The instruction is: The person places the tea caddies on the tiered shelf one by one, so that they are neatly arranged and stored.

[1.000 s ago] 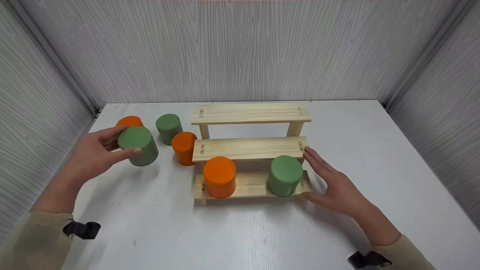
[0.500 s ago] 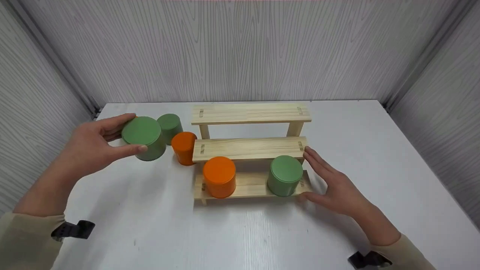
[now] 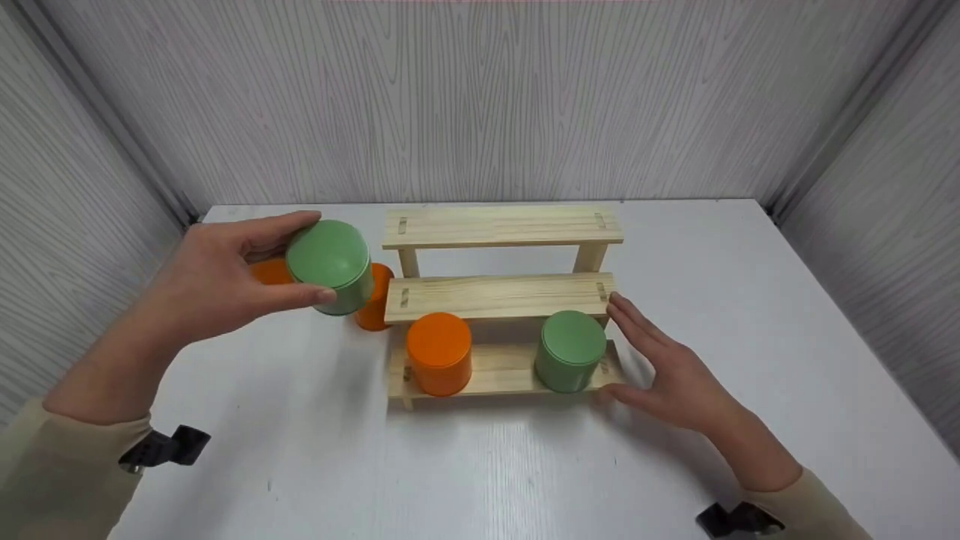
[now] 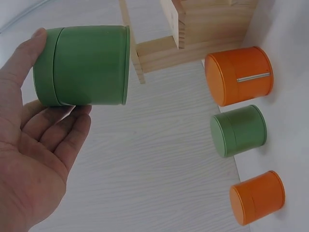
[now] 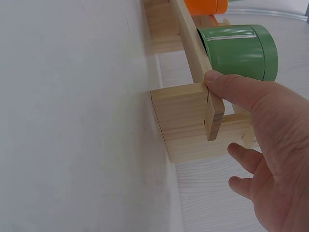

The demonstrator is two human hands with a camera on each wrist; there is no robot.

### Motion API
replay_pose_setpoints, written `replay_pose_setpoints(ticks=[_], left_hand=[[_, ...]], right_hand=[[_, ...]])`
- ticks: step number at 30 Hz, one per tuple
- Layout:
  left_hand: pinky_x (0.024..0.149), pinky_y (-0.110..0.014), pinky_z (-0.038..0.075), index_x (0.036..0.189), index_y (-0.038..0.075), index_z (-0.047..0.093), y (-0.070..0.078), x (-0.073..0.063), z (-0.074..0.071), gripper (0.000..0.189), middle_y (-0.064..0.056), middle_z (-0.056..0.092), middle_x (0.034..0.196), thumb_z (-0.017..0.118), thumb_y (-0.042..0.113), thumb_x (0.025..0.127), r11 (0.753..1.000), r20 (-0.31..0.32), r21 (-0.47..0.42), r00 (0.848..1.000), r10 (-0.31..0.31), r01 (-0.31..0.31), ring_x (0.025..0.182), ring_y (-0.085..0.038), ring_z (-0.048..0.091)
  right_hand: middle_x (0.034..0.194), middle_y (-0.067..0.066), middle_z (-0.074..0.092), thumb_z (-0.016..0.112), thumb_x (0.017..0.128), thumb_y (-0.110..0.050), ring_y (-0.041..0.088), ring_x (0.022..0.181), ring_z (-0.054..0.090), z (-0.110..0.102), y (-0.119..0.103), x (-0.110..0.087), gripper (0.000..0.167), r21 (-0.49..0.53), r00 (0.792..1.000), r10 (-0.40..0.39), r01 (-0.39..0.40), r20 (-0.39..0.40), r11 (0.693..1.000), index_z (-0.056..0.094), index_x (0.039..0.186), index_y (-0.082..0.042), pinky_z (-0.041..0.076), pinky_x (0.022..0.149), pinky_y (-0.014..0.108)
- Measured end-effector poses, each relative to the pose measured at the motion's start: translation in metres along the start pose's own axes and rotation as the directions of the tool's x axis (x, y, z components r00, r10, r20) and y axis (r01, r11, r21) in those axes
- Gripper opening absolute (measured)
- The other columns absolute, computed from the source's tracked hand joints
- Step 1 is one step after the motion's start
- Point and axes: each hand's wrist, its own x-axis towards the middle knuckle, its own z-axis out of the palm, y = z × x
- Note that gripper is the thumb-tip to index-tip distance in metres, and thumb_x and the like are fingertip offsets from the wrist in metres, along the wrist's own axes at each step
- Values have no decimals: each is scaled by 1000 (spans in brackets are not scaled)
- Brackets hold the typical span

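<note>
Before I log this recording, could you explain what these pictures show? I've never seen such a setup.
There is no machine here, only a person's two bare hands. One picture comes from a camera worn on the head, looking forward and down; the others come from a camera on each wrist. The left hand holds a green canister above the white table. The right hand touches the right end of a three-step wooden rack, whose lowest step bears an orange canister and a second green canister. Left of the rack stand two more orange canisters with a third green canister between them, clearest from the left wrist.
</note>
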Motion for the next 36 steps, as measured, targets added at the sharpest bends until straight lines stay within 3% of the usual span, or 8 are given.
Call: replay_pose_setpoints(ticks=[7,10,11,18,21,26,32,36], left_hand=[[89,-8,50,147,12,65,16,16,13,75,-4,71,136,97,26,80,994,27,-49,994,103,-102,116,-25,72],[89,-11,52,148,13,65,23,23,19,76,-3,70,139,96,29,81,994,60,-55,993,102,-99,116,-25,72],[95,-13,52,148,14,64,25,25,20,77,-3,69,141,96,31,81,994,71,-57,993,96,-92,119,-25,71],[103,-41,57,149,14,63,38,42,35,79,0,68,141,96,35,81,988,126,-132,988,95,-78,124,-22,69],[106,-45,56,150,13,63,40,50,43,80,0,68,142,96,36,81,985,150,-152,983,108,-85,125,-21,68],[108,-43,54,151,10,61,43,62,59,83,-1,66,143,96,37,81,981,193,-164,972,133,-102,123,-20,68],[109,-39,53,154,12,58,49,73,77,88,2,68,141,96,40,79,980,235,-186,965,120,-77,124,-15,67],[106,-36,55,153,11,59,53,80,91,86,4,70,136,96,36,80,968,246,-231,957,155,-97,120,-12,68]], right_hand=[[176,-3,23,96,79,-15,23,152,38,1,0,-1,116,4,1000,-6,6,-3,1000,26,171,-17,51,108,49],[176,-2,24,96,79,-14,23,151,40,1,-1,-1,116,-4,1000,-15,15,-10,1000,26,170,-16,53,106,49],[176,-2,24,96,78,-14,23,151,40,1,-1,-1,116,-5,1000,-17,17,-11,1000,26,170,-16,54,105,49],[176,-3,24,97,78,-15,21,153,38,1,0,-2,116,-8,1000,-18,18,-9,1000,26,171,-18,52,106,49],[176,-4,22,96,79,-16,22,153,38,1,1,-3,117,0,1000,-6,6,2,1000,25,171,-19,52,108,49],[176,-5,21,96,80,-16,23,153,38,1,1,-4,117,7,1000,10,-10,19,1000,23,171,-21,51,109,48],[176,-5,22,96,80,-18,23,153,38,1,-1,-3,116,2,1000,-2,2,13,1000,25,171,-20,51,108,49],[176,-4,22,96,80,-18,23,152,40,1,-1,-2,116,-3,1000,-3,4,16,1000,24,171,-20,52,107,48]])
